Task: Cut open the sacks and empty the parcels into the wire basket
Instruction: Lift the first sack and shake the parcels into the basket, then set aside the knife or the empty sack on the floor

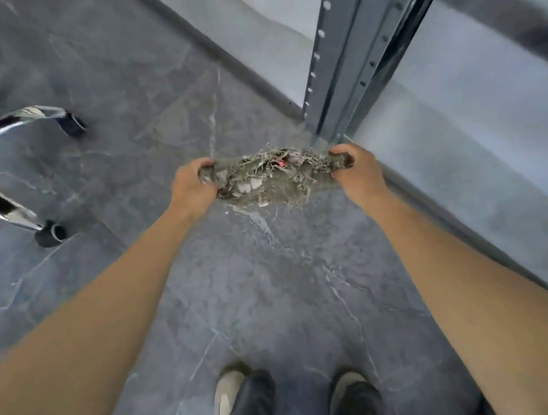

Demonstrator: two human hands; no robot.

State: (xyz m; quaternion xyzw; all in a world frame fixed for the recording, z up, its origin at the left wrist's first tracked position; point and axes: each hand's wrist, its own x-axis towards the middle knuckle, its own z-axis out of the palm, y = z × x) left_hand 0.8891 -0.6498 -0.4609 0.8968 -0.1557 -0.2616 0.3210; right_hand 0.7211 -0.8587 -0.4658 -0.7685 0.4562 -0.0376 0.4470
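The sack [276, 179] is held in the air, stretched sideways between both hands, above the grey marbled floor [257, 278] and ahead of the person's shoes [233, 395]. Its opening faces the camera and is frayed, with loose threads hanging off the edge, so it is judged to be cut open already. Inside the opening a few pale parcels [249, 185] are seen, with a small red spot near them; what that spot is cannot be told.

The left grip [191, 188] is closed on the left end of the sack's mouth, with fingers curled over the bunched fabric. The right grip [356, 171] is closed on the right end in the same way. No cutting tool is seen in either.

The wire basket is not in view, so nothing can be said of what lies in it. The cutting of this sack is taken as done. The emptying is judged not done, since parcels lie inside. Whether other sacks are left cannot be told.

Farther out, a blurred chrome chair base [14, 125] with black castors is seen at the left. A grey perforated shelf upright [334, 62] stands just beyond the right grip, before a pale wall.
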